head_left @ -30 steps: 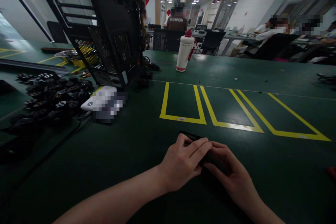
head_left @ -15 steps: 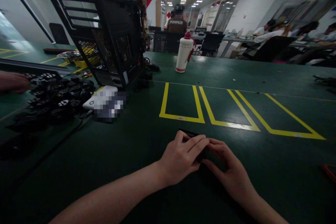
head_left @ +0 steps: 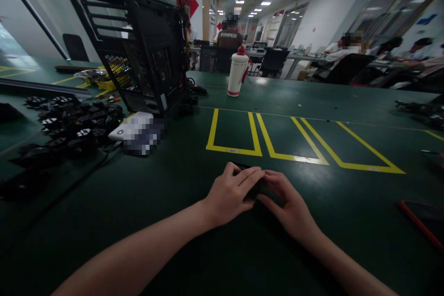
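Observation:
A small dark object [head_left: 255, 189], mostly hidden by my fingers, is between my two hands at the front middle of the green table [head_left: 194, 259]. My left hand [head_left: 231, 193] is closed over it from the left, with its fingers wrapped across the top. From the right, my right hand [head_left: 289, 203] touches the same object with fingertips and thumb curved toward each other. What the object is cannot be made out. Just beyond the hands lie yellow tape outlines [head_left: 239, 151] on the table.
A black computer case [head_left: 152, 51] stands at the back left, with a heap of black parts [head_left: 76, 125] and a white device [head_left: 133, 127] before it. Behind the tape is a white bottle [head_left: 237, 74]. A red-edged phone [head_left: 425, 222] lies right. People sit in the background.
The view has shifted slightly, bringing more of the red-edged phone into sight. Another person's hand at the far left is gone from view. My hands keep the same hold.

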Demonstrator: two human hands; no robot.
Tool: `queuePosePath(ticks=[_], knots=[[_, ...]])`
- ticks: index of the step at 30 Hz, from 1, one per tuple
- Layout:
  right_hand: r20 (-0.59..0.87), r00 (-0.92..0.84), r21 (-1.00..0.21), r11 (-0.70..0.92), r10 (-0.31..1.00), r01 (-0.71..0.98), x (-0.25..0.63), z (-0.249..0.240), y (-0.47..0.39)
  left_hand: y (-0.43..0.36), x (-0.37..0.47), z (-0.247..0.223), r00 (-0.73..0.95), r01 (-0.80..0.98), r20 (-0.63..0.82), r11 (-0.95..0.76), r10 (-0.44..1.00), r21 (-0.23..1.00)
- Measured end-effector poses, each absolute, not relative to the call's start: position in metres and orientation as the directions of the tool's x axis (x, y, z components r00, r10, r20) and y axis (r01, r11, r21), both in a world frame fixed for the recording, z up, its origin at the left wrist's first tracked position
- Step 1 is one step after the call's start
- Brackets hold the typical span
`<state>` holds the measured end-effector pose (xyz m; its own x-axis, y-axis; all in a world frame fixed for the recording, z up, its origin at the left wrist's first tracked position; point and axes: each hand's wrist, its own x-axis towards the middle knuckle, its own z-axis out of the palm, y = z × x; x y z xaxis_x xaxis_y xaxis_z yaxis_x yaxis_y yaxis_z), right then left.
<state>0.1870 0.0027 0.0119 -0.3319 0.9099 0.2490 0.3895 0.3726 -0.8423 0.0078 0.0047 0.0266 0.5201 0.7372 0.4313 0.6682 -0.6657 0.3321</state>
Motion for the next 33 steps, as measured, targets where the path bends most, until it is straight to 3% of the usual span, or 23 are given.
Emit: queuePosePath(ticks=[9, 18, 33], knots=[[0.274, -0.277, -0.922, 0.333, 0.921, 0.197, 0.184, 0.004, -0.003, -0.004, 0.012, 0.018, 0.489, 0.685, 0.512, -0.674, 0.706, 0.276], [0.417, -0.334, -0.858, 0.488, 0.845, 0.164, 0.188, -0.005, -0.011, -0.020, 0.020, 0.012, 0.437, 0.719, 0.575, -0.653, 0.691, 0.238], [0.443, -0.319, -0.824, 0.521, 0.838, 0.223, 0.191, -0.005, -0.012, -0.023, 0.021, 0.011, 0.449, 0.723, 0.580, -0.658, 0.680, 0.211]])
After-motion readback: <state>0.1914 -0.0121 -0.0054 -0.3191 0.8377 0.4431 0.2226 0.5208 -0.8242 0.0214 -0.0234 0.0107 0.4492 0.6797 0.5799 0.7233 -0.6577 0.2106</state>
